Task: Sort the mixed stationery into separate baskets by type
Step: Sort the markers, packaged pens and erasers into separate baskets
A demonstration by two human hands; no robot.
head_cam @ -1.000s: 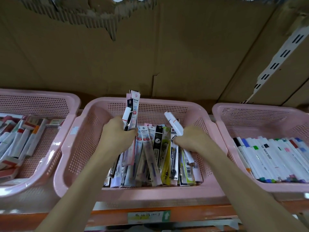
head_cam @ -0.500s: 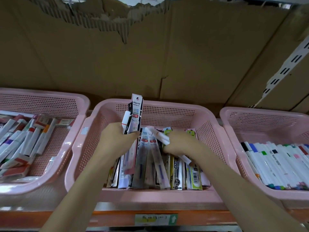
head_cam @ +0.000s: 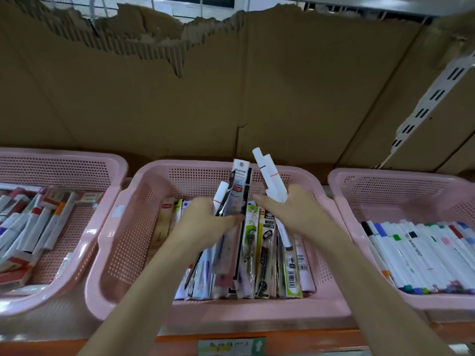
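Observation:
Three pink baskets stand side by side on a shelf. The middle basket (head_cam: 144, 201) holds several packaged pens and refills standing on end. My left hand (head_cam: 203, 224) grips a bundle of pen packs (head_cam: 239, 186) and a white marker above that basket. My right hand (head_cam: 290, 211) holds two white markers (head_cam: 270, 176) upright, just right of the bundle. The left basket (head_cam: 113, 165) contains white markers with red and orange labels. The right basket (head_cam: 341, 191) contains white markers with coloured caps, lying in rows.
A torn cardboard sheet (head_cam: 231, 98) backs the shelf. A white slotted shelf upright (head_cam: 426, 104) runs diagonally at the right. The orange shelf edge (head_cam: 180, 340) carries a label (head_cam: 231, 346) at the front.
My right hand went down into the middle basket and has come back up holding white markers upright. My left hand has kept its bundle raised. The view has tilted slightly.

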